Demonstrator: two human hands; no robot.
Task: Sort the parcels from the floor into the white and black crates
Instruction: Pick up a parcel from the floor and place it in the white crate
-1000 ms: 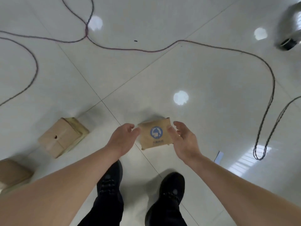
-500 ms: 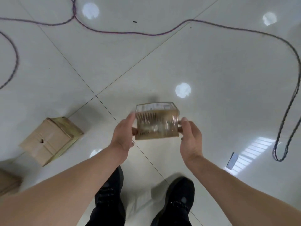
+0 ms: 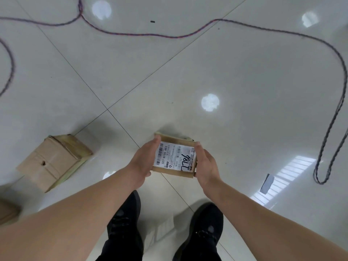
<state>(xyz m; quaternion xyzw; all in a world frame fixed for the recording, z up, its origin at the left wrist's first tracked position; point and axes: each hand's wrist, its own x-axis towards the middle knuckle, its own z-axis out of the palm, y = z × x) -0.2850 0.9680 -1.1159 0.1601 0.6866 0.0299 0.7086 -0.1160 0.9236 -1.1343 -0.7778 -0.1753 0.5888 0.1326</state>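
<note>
Clamped between my left hand (image 3: 142, 162) and right hand (image 3: 207, 166) at opposite edges, the small parcel (image 3: 175, 159) was held clear of the tiled floor (image 3: 244, 87), label upward, I judged for reading before sorting; a larger parcel (image 3: 52, 161) lay on the floor to my left; neither crate showed.

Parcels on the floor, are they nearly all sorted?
No crate shows, so nothing looks done. The left hand and right hand hold a small brown cardboard parcel with a white label. A bigger tan cardboard box and another brown box wait on the floor.
</note>
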